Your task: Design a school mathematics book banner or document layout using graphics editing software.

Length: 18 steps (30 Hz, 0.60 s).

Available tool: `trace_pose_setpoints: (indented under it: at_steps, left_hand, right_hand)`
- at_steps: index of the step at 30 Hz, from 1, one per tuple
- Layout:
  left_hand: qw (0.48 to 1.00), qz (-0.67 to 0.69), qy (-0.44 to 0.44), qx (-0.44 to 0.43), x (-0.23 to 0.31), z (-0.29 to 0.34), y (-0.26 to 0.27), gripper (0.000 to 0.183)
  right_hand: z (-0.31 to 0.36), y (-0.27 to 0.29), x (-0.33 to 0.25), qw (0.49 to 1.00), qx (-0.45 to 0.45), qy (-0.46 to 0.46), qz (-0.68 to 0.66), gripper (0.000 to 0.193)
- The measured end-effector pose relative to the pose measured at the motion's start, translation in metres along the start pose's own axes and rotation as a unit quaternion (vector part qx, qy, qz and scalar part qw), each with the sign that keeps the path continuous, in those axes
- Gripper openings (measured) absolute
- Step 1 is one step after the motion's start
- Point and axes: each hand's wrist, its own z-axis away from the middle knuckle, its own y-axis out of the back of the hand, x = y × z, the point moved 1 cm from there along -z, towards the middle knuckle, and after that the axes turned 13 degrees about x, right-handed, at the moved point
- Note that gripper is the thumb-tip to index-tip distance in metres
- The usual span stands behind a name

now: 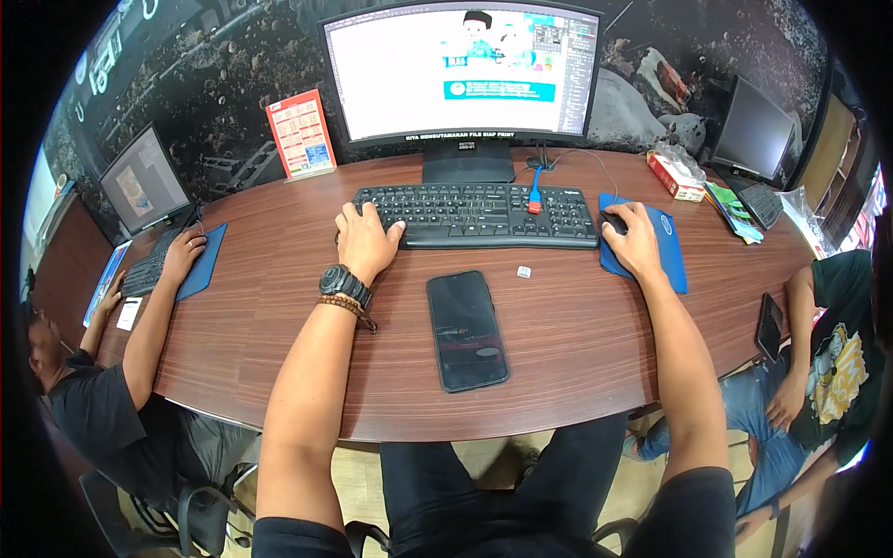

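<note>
My left hand (368, 242), with a black watch (346, 283) and a beaded bracelet on its wrist, rests over the left end of a black keyboard (456, 220). Its fingers lie spread on the keys and hold nothing. My right hand (636, 244) is closed over a dark computer mouse (614, 223), mostly hidden under the fingers, on a blue mouse pad (670, 255). Behind the keyboard, a wide monitor (391, 79) shows cartoon figures and a teal banner. A black smartphone (468, 330) lies face up between my forearms.
A blue cable with a red plug (534, 197) lies across the keyboard. Near the phone is a small white tile (524, 272). A red calendar (301, 136) stands behind on the left. People sit at both sides; the left one works at another keyboard (149, 270).
</note>
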Motion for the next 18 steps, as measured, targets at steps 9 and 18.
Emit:
trace_pose_setpoints:
  at_steps: [9, 18]
  left_hand:
    - [1.0, -0.007, 0.002, -0.013, 0.0002, -0.0007, -0.0005, 0.055]
    - [1.0, 0.005, -0.001, -0.028, 0.0, 0.0026, 0.0017, 0.079]
  right_hand:
    - [0.0004, 0.0004, -0.0019, 1.0, -0.004, -0.003, 0.006, 0.035]
    - [0.0013, -0.0003, 0.0003, 1.0, 0.0, 0.009, -0.009, 0.036]
